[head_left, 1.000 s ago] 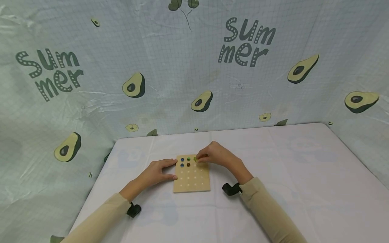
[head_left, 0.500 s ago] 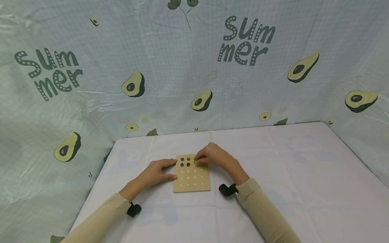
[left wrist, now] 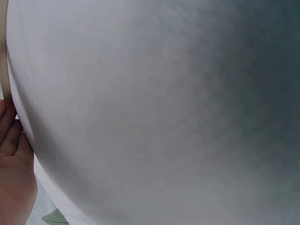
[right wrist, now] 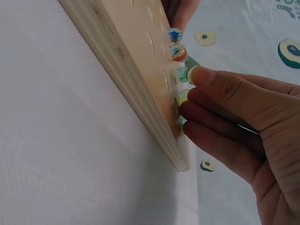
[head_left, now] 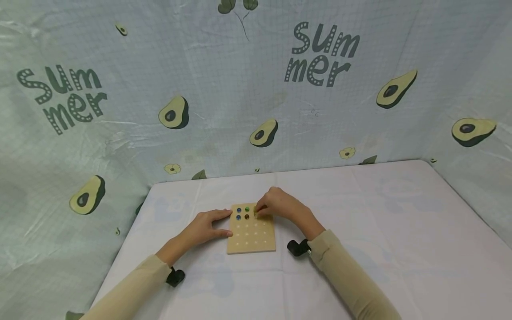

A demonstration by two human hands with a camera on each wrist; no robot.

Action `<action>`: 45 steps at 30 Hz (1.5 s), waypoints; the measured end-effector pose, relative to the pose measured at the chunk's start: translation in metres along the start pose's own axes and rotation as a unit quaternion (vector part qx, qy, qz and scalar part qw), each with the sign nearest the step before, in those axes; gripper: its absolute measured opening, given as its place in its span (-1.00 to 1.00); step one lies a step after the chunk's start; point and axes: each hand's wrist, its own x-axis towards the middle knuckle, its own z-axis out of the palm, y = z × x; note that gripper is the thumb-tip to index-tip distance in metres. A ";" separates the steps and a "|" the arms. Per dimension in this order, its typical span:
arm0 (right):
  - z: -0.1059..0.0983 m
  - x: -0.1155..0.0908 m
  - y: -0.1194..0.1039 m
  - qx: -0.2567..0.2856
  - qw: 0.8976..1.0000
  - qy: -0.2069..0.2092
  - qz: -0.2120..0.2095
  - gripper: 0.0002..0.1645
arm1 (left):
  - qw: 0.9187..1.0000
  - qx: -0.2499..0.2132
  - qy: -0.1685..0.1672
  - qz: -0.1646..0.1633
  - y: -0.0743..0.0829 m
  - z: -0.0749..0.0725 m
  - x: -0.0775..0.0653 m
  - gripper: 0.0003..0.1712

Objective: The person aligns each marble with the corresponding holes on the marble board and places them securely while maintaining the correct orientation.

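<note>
A square wooden board (head_left: pixel 252 244) with rows of shallow round hollows lies on the table. Glass marbles sit in its far rows: two blue ones at the left, a green marble (head_left: pixel 247 209) and a brown-looking marble (head_left: pixel 246 217). My right hand (head_left: pixel 280 205) is over the board's far right part, its thumb and fingers pinching a clear marble (right wrist: pixel 191 75) right at the board's face. A yellow-green marble (right wrist: pixel 183 95) shows by the fingertips. My left hand (head_left: pixel 203 226) touches the board's left edge with thumb and fingers spread and extended.
A white cloth covers the table (head_left: pixel 336 209), whose far edge meets a hanging sheet (head_left: pixel 224 133) printed with avocados and lettering. A black wrist camera (head_left: pixel 298 248) sits under the right wrist, another camera (head_left: pixel 175 277) under the left.
My right hand has shifted slightly left over the board, its fingertips now at the third column of hollows. The left hand stays at the board's edge.
</note>
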 end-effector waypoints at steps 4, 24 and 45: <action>-0.003 0.003 -0.001 -0.008 1.000 -0.019 -0.019 -0.83 | 1.000 0.001 0.001 0.001 -0.001 0.001 -0.001 -0.10; -0.002 0.007 0.000 -0.041 0.998 -0.030 -0.048 -0.82 | 1.000 0.001 0.001 0.002 -0.001 0.000 -0.001 -0.10; -0.001 0.001 0.001 -0.021 0.999 -0.036 -0.025 -0.81 | 1.000 0.000 0.003 0.008 -0.004 0.002 0.000 -0.11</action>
